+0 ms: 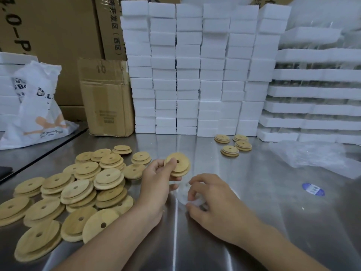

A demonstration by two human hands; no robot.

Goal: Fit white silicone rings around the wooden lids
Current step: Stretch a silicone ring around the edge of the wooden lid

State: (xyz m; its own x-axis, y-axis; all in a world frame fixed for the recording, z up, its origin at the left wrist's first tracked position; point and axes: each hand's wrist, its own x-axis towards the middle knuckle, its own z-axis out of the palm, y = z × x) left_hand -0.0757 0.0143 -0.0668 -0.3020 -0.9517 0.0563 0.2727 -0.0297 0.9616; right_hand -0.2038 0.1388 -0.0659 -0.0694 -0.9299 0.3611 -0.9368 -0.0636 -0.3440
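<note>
Early stage: four lids (232,144) at 1 o'clock look ringed, big bare pile (78,184) at 8 o'clock remains; left hand (156,178) fingers pinch a lid (178,165) mid-frame, right hand (211,194) fingers curl round a blurry white ring (187,198) just below.

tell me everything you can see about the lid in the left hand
The wooden lid is a round, pale disc in two steps, a smaller tier on a wider one, with a small hole near its middle. The left hand holds it tilted above the steel table, thumb on its face, fingers behind. No white ring shows on it. The right hand, pinching a white ring lower down, does not touch it.
</note>
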